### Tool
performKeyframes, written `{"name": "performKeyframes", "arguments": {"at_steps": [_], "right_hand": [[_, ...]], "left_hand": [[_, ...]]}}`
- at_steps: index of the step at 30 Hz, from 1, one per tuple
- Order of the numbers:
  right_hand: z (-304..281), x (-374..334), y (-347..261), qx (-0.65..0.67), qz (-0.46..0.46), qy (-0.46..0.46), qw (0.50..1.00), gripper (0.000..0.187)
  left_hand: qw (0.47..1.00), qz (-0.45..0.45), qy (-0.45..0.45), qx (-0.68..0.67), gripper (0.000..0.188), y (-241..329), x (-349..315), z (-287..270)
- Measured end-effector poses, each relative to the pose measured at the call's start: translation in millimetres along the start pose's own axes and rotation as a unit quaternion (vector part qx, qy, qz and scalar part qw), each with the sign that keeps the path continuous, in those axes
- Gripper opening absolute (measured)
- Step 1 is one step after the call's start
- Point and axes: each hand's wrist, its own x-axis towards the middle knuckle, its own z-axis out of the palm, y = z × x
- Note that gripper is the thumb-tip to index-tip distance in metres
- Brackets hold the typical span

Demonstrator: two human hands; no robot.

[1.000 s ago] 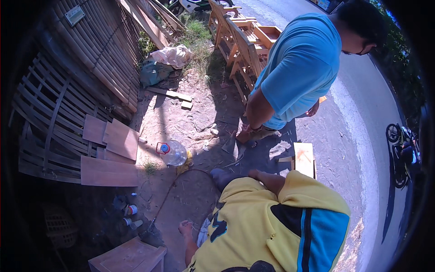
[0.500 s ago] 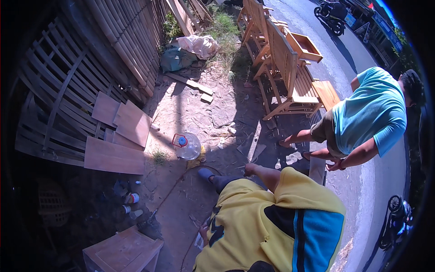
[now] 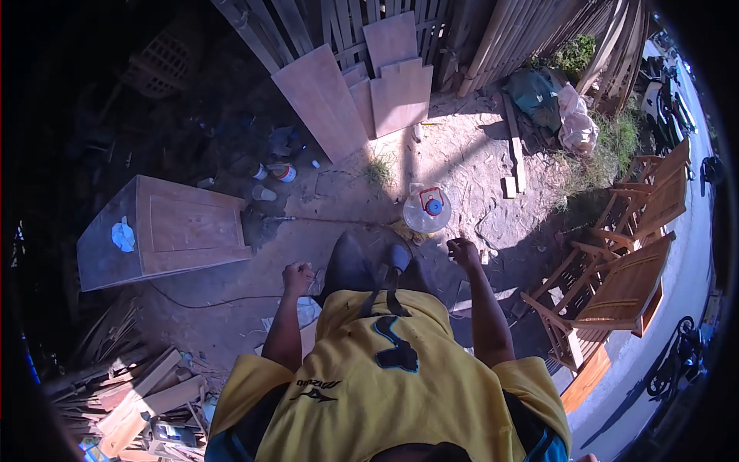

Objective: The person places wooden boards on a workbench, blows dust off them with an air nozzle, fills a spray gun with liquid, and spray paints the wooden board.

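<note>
My left hand (image 3: pixel 297 277) is held low at my left side with its fingers curled in. What they hold, if anything, is too small to make out. To the right, my right hand (image 3: pixel 463 252) hangs with bent fingers a little apart and nothing visible in them. Just beyond and left of it stands a large clear water jug (image 3: pixel 422 219) with a blue cap and red handle. Left of my left hand is a wooden cabinet (image 3: pixel 196 223) with a panelled face, and a light-blue cloth (image 3: pixel 122 234) on its side.
Flat wooden panels (image 3: pixel 323 100) lean against the slatted fence. Small containers (image 3: pixel 283 172) stand in the shade. Wooden chairs (image 3: pixel 623 285) line the roadside at right, with a motorcycle (image 3: pixel 677 358) beyond. Scrap wood (image 3: pixel 146 400) is piled at lower left. A cord (image 3: pixel 223 302) runs over the ground.
My view has swung left, bringing the cabinet nearer the middle height and the scrap pile into sight. Both forearms now show. The person in the light-blue shirt has gone out of view.
</note>
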Motion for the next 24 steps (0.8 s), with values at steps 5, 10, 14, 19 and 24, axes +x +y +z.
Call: {"name": "performKeyframes", "arguments": {"at_steps": [5,10,14,19,24], "right_hand": [[30,-12,53,0.007,0.155,-0.086,0.984,0.041],[41,-67,60,-0.027,0.269,-0.097,0.958,0.034],[38,-103,58,-0.03,0.33,-0.009,0.943,0.031],[77,-105,-18,0.053,0.316,0.074,0.944,0.029],[141,-138,-82,0.079,0.351,0.11,0.926,0.034]], "left_hand": [[0.996,0.018,0.06,-0.07,0.032,93,91,-25],[0.962,0.211,0.176,0.005,0.046,180,225,-74],[0.957,0.217,0.191,-0.004,0.091,247,366,-120],[0.973,0.162,0.161,0.015,0.109,272,553,-138],[0.971,0.149,0.185,-0.017,0.046,238,629,-164]]}}
